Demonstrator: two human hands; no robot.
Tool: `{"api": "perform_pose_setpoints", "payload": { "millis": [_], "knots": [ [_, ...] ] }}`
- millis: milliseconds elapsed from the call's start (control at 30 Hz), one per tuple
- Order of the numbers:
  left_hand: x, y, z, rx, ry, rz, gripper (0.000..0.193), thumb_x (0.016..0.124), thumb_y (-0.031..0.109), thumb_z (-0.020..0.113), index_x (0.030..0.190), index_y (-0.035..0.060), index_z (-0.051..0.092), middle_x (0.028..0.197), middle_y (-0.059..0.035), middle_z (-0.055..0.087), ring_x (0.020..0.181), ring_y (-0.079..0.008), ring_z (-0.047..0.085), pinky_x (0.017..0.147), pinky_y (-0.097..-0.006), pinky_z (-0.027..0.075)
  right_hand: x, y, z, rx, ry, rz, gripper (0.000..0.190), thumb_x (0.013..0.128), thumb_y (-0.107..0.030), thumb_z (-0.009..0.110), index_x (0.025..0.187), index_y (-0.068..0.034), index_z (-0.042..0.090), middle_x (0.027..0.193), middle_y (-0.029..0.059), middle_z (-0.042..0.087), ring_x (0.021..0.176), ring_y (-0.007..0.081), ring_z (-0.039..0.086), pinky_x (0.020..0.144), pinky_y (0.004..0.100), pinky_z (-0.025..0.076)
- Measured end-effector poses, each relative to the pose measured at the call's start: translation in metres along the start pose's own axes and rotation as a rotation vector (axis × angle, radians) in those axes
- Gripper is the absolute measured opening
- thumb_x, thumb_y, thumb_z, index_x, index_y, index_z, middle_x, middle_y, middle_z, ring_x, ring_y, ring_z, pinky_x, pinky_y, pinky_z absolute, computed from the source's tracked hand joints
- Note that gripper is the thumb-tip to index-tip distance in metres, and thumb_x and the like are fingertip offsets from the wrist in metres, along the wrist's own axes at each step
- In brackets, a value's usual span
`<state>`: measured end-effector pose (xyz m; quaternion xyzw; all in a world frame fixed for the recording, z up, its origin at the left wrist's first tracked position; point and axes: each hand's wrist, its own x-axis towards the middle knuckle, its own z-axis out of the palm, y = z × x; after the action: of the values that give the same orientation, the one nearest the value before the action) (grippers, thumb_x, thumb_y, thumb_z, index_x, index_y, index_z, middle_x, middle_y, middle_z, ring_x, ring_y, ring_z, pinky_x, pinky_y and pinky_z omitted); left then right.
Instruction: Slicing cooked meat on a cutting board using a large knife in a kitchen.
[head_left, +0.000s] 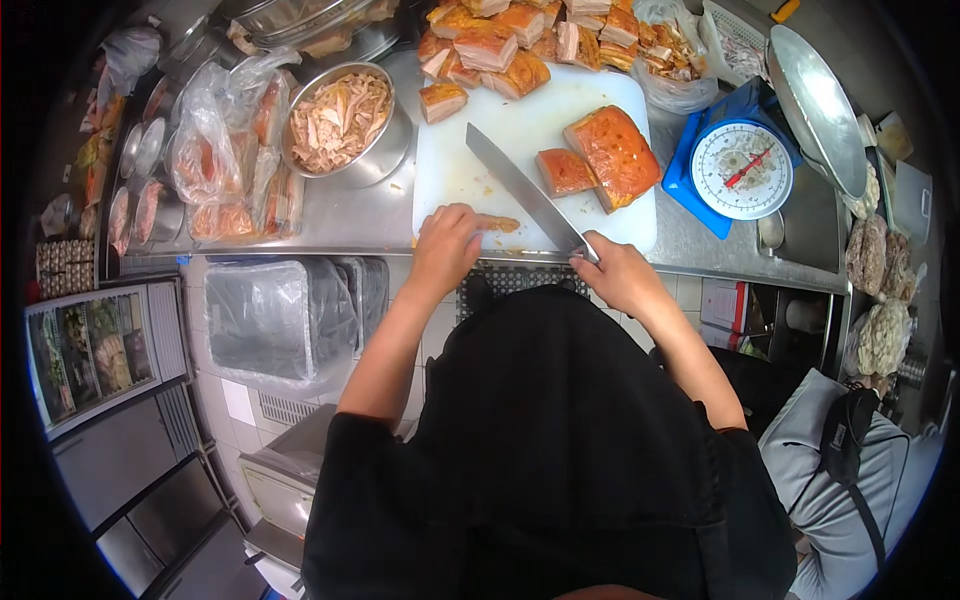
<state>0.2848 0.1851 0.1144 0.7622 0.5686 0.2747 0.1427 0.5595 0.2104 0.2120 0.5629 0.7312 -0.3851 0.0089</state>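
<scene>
My right hand (619, 271) grips the handle of a large, broad-bladed kitchen knife (521, 187). Its blade slants up and left across a white cutting board (510, 154). At the board's near left edge, my left hand (448, 247) has curled fingers around one end of a thin brown strip of meat (499, 223). The strip's other end lies on the board, left of the blade. To the blade's right are a large slab of roast pork belly (619, 157) with browned skin and a smaller cut block (564, 172). Another small pork block (442, 101) sits near the upper left.
A pile of pork belly chunks (517, 37) covers the board's far end. Left stands a steel bowl of shredded meat (341, 112), beside plastic-bagged meat (217, 157). A blue dial scale (741, 171) with a metal pan (817, 105) stands right. Plastic-lined bins (259, 322) are below the counter.
</scene>
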Motion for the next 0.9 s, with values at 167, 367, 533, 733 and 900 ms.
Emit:
{"api": "perform_pose_setpoints", "payload": {
  "millis": [167,367,533,733,900],
  "knots": [
    [-0.003,0.0,0.009,-0.089,0.121,-0.123,0.015,0.085,0.008,0.069,0.099,0.0031,0.066,0.1,-0.0127,0.066,0.096,-0.0337,0.061,0.086,-0.0407,0.049,0.008,0.004,0.012,-0.049,0.024,-0.094,0.028,0.096,-0.032,0.061,0.105,-0.006,0.057,0.078,0.0231,0.068,0.08,0.0445,0.066,0.073,0.0515,0.051],
    [0.02,-0.008,0.012,-0.153,0.063,-0.011,0.01,0.088,0.007,0.066,0.096,0.001,0.068,0.099,-0.0136,0.069,0.096,-0.0332,0.063,0.085,-0.041,0.051,0.016,-0.028,-0.002,-0.121,0.038,-0.147,0.024,0.096,-0.029,0.06,0.104,-0.006,0.056,0.083,0.0233,0.069,0.085,0.045,0.066,0.076,0.0519,0.052],
    [0.03,-0.014,0.009,-0.127,0.008,0.03,0.01,0.088,0.007,0.065,0.096,0.0015,0.067,0.098,-0.013,0.068,0.096,-0.0335,0.062,0.085,-0.0413,0.051,0.022,-0.034,-0.015,-0.223,-0.008,-0.15,0.025,0.095,-0.027,0.059,0.108,-0.005,0.057,0.087,0.0234,0.069,0.086,0.0434,0.067,0.079,0.0517,0.052],
    [0.031,-0.015,0.012,-0.109,-0.009,0.02,0.01,0.088,0.007,0.065,0.096,0.0015,0.067,0.097,-0.0135,0.067,0.096,-0.0343,0.061,0.085,-0.0421,0.051,0.023,-0.031,-0.016,-0.316,-0.134,-0.139,0.028,0.095,-0.024,0.057,0.113,-0.002,0.057,0.09,0.0239,0.07,0.089,0.0426,0.068,0.082,0.0519,0.053],
    [0.033,-0.016,0.014,-0.133,0.022,0.064,0.01,0.088,0.006,0.065,0.096,0.0012,0.066,0.098,-0.0137,0.067,0.096,-0.0345,0.061,0.084,-0.042,0.051,0.06,-0.019,0.02,-0.272,-0.033,-0.207,0.029,0.095,-0.023,0.056,0.113,0.0,0.057,0.092,0.0256,0.069,0.089,0.0429,0.068,0.082,0.0521,0.053]
  ]
}}
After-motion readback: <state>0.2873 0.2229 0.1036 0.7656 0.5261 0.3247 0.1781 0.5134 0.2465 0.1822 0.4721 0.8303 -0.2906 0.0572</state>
